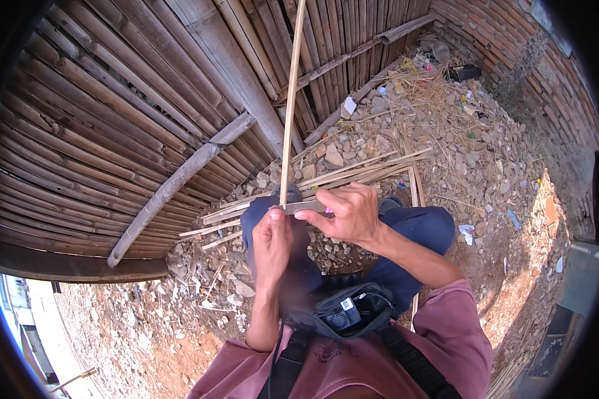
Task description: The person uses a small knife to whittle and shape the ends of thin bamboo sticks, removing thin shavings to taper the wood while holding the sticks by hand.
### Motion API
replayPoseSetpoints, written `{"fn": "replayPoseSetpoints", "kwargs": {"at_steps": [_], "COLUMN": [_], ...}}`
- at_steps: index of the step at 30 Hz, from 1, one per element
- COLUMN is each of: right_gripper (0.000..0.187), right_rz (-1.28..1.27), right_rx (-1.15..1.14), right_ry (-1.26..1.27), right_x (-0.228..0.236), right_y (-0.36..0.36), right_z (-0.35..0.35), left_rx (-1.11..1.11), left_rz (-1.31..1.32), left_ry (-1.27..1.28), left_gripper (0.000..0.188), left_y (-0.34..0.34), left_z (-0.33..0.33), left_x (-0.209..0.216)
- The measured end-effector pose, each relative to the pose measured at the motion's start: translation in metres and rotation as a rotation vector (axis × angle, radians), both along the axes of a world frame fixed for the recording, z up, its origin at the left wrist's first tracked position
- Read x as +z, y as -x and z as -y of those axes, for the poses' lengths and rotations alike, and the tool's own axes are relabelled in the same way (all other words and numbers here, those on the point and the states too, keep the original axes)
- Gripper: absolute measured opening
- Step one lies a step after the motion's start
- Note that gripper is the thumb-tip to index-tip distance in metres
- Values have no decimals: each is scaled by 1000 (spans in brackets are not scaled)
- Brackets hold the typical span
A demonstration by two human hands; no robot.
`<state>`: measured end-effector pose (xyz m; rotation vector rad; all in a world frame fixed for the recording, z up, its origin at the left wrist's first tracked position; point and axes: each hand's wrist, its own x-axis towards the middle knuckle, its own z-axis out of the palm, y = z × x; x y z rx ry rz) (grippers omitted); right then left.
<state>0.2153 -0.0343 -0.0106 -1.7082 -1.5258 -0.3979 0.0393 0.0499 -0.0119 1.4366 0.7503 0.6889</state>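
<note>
A long pale bamboo strip [291, 100] rises steeply from my left hand [271, 243], which is closed around its lower end with the thumb on top. Across that end lies a short, flat, greyish knife blade [306, 207], touching the strip. My right hand [353, 213] grips the knife from the right, thumb along the blade and fingers curled over. Something pink shows at the grip; the rest of the handle is hidden by my fingers. The blade's tip sits close to my left thumb.
Several cut bamboo strips [353, 174] lie beyond my knees on stony ground [469, 173]. A bamboo-pole wall [80, 166] slants close on the left; a brick wall [506, 40] stands at the far right. An open black waist bag [343, 316] rests at my lap.
</note>
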Motion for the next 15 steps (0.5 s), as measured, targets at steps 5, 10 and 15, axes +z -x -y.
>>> {"fn": "replayPoseSetpoints", "kwargs": {"at_steps": [5, 10, 15], "right_gripper": [57, 57, 56], "right_rz": [-12, -32, -103], "right_rx": [-12, -28, -10], "right_ry": [35, 50, 71], "right_x": [1, 3, 7], "right_y": [-1, -2, -3], "right_z": [1, 1, 1], "left_rx": [17, 39, 120], "left_rz": [6, -12, -105], "left_ry": [30, 0, -120], "left_gripper": [50, 51, 61], "left_y": [-2, -4, -13], "left_z": [0, 0, 6], "left_x": [-1, -6, 1]}}
